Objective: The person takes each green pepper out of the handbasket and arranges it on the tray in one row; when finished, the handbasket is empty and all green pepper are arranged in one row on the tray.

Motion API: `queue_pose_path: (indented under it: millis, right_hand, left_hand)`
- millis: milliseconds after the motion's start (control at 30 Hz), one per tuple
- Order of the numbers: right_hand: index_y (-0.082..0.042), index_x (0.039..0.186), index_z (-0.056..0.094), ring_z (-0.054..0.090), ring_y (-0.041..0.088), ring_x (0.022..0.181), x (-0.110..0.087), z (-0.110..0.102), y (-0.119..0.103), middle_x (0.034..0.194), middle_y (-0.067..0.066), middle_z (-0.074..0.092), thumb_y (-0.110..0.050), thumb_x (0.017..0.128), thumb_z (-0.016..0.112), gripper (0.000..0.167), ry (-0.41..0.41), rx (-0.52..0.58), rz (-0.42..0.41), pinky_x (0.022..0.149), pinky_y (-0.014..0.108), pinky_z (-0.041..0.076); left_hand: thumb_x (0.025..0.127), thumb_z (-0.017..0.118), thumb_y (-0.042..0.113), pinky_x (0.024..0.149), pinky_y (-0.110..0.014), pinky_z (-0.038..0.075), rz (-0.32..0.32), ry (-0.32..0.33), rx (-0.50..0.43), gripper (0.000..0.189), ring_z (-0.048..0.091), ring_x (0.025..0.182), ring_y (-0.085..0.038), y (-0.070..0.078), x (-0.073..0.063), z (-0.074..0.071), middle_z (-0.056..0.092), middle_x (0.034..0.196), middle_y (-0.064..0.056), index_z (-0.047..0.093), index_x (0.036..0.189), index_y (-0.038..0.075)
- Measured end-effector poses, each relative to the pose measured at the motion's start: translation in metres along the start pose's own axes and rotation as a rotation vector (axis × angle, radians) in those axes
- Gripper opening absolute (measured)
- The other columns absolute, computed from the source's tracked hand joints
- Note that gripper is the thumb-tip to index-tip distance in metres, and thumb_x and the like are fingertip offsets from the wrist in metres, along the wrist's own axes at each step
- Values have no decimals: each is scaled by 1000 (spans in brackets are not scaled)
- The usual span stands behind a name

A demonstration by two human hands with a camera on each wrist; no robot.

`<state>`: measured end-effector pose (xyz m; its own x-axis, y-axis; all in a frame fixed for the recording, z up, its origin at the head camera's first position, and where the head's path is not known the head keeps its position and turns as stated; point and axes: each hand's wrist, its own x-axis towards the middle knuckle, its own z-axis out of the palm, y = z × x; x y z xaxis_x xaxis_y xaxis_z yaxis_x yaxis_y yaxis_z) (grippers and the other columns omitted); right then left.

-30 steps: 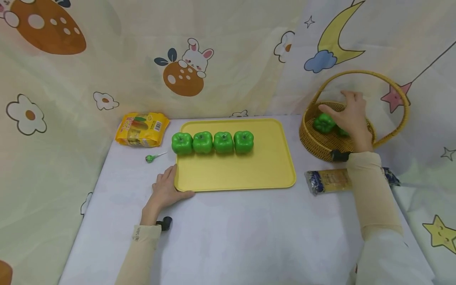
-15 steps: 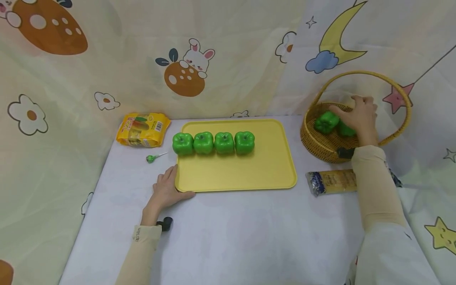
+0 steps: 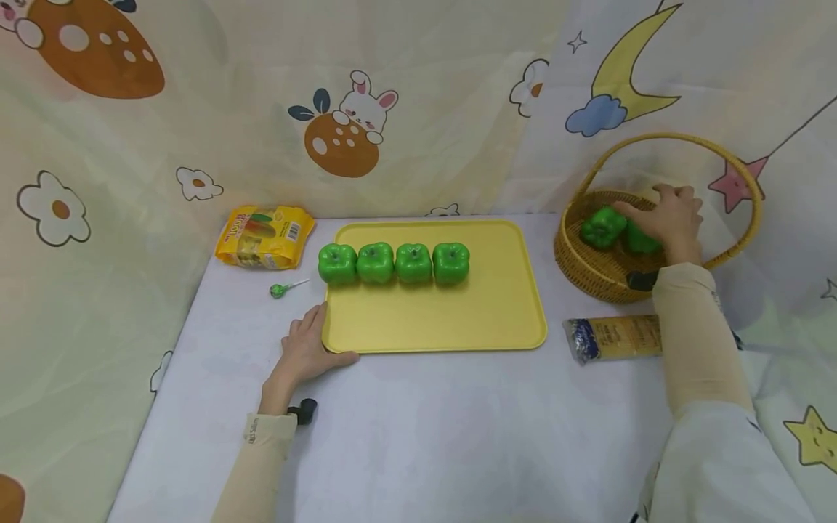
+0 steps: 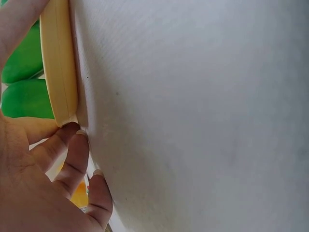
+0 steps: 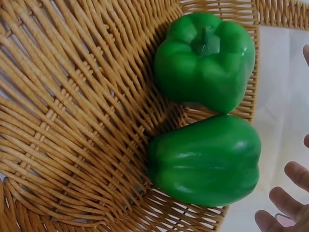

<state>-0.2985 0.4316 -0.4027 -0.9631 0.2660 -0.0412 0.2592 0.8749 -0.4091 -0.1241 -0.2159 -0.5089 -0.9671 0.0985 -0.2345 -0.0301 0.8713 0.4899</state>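
In the head view, several green bell peppers (image 3: 413, 263) stand in a row along the upper left part of the yellow tray (image 3: 458, 319). My left hand (image 3: 306, 350) rests at the tray's near left corner, thumb along the front edge and fingers by the left side. The left wrist view has its fingertips (image 4: 81, 131) right at the tray's rim. Over the wicker basket (image 3: 591, 280), my right hand (image 3: 673, 221) is spread with nothing held. Two peppers lie in the basket, one stem-up (image 5: 205, 67), the other on its side (image 5: 207, 162); the fingers stay apart from both.
A yellow candy bag (image 3: 264, 237) lies left of the tray, with a green lollipop (image 3: 279, 290) below it. In front of the basket lies a long clear packet (image 3: 615, 338), partly hidden by the right sleeve. The basket's tall handle (image 3: 673, 136) arches around the right hand.
My right hand has moved slightly right and lower over the basket, showing more of the second pepper. The left hand stays at the tray's corner. The view has shifted a little.
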Motion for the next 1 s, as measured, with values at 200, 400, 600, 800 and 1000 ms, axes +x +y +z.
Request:
queue_pose_path:
  millis: [200, 400, 600, 800, 1000]
  right_hand:
    - [0, 159, 16, 17, 63, 136, 4, 3, 8, 156, 42, 8, -80, 85, 49, 115, -8, -20, 30, 99, 77, 23]
    - [1, 159, 17, 18, 63, 133, 6, 5, 14, 153, 45, 10, -81, 85, 47, 115, -25, -36, 45, 99, 75, 23]
    - [1, 159, 15, 18, 64, 131, 9, 7, 22, 151, 46, 11, -81, 85, 47, 115, -53, -39, 49, 96, 76, 25]
    - [0, 159, 15, 18, 62, 129, 10, 9, 28, 151, 46, 11, -84, 82, 47, 119, -68, -19, 60, 97, 76, 25]
    - [-1, 159, 14, 18, 61, 127, 10, 11, 29, 147, 48, 13, -81, 85, 46, 113, -104, -33, 59, 97, 76, 26]
  left_hand:
    - [72, 78, 68, 96, -59, 34, 1, 2, 3, 125, 34, 129, -39, 0, 0, 1, 23, 165, -18, 10, 163, 16]
    - [71, 79, 67, 96, -57, 33, 0, 9, -5, 124, 34, 129, -37, 0, 0, 1, 24, 166, -16, 10, 163, 17]
    - [72, 79, 67, 96, -58, 33, -1, 12, -3, 124, 34, 128, -37, 0, 1, 1, 23, 165, -16, 11, 163, 17]
    - [72, 79, 66, 95, -57, 34, -5, 12, -2, 124, 35, 128, -37, 1, 0, 0, 23, 166, -16, 11, 163, 17]
    - [72, 80, 65, 97, -58, 33, -6, 9, 3, 124, 34, 129, -38, 1, 0, 0, 23, 166, -17, 10, 163, 16]
